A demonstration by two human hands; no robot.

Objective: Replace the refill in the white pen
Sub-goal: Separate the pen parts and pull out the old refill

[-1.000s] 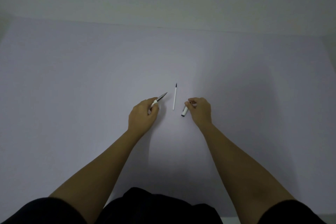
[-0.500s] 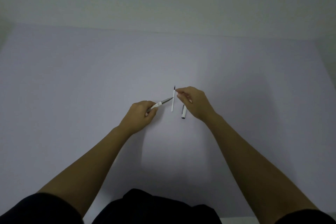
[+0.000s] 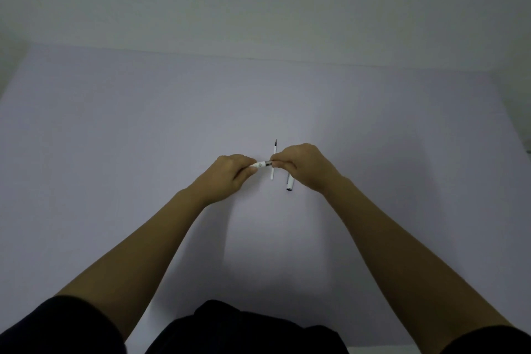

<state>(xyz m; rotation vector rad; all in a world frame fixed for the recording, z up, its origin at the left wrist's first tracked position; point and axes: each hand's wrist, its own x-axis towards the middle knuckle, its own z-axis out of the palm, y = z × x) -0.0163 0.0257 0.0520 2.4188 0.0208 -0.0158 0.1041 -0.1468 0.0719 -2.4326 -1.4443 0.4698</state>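
Observation:
My left hand (image 3: 227, 174) grips the white pen (image 3: 260, 164) by its barrel, held level just above the table. My right hand (image 3: 298, 165) pinches the pen's grey tip end from the right. Only a short stretch of the pen shows between the two hands. A thin white refill (image 3: 273, 162) with a dark tip lies on the table behind the hands, pointing away from me. The white pen cap (image 3: 289, 184) lies on the table just under my right hand, partly hidden by it.
The table (image 3: 143, 152) is a plain pale lilac sheet that meets a pale wall at the back. Dark clothing (image 3: 244, 330) fills the bottom edge of the view.
My right hand left the cap on the table, reached past the refill and closed on the tip end of the pen. My left hand lifted the pen and turned it level.

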